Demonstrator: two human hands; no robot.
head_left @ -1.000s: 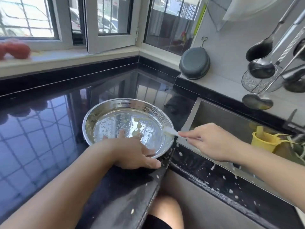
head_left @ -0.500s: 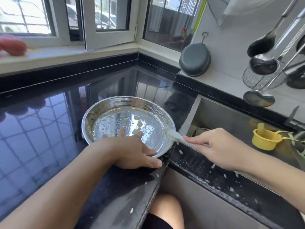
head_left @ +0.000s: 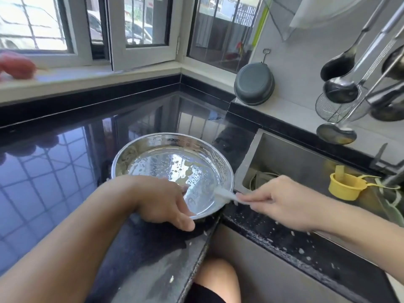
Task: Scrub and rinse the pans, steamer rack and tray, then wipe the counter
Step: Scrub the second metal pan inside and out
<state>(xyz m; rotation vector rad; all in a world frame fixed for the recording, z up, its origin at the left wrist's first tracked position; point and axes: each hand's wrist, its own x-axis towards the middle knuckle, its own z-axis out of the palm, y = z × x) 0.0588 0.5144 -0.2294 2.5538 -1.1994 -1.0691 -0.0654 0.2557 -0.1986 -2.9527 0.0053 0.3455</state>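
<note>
Scrubbing step on the steel pan, rinse to come

Hands work together at the near corner of the counter. The left hand (head_left: 166, 200) clasps the near rim of the round steel pan (head_left: 172, 169), thumb outside along the near edge and fingers curled over into the bowl, pinning it flat on the black counter (head_left: 54, 171). The right hand (head_left: 282, 202) pinches a small whitish scrubber (head_left: 225, 196), its working end touching the pan's right rim; the tool is motion-blurred, so whether it is a brush or a scraper I cannot tell.

The pan sits on the counter just left of the sink (head_left: 290, 158), its right edge close to the sink's left wall. Its floor is wet, beaded with droplets and flecked with pale residue, and its inner wall carries a thin film. By that look, the scrubbing of this pan is in hand and not finished, and the task as a whole seems early.

White specks dot the counter strip in front of the sink. In the sink lies a yellow cup (head_left: 345, 189), with another metal item half hidden at the left. Ladles (head_left: 338, 88) and a wire skimmer hang on the far right wall, beside a grey lid (head_left: 253, 84).

The next move probably calls for working the scrubber round the rest of the wall while the left hand turns or steadies the pan, then lifting it right, into the sink, for rinsing. A wet rim may slip, so a firm hold matters.
</note>
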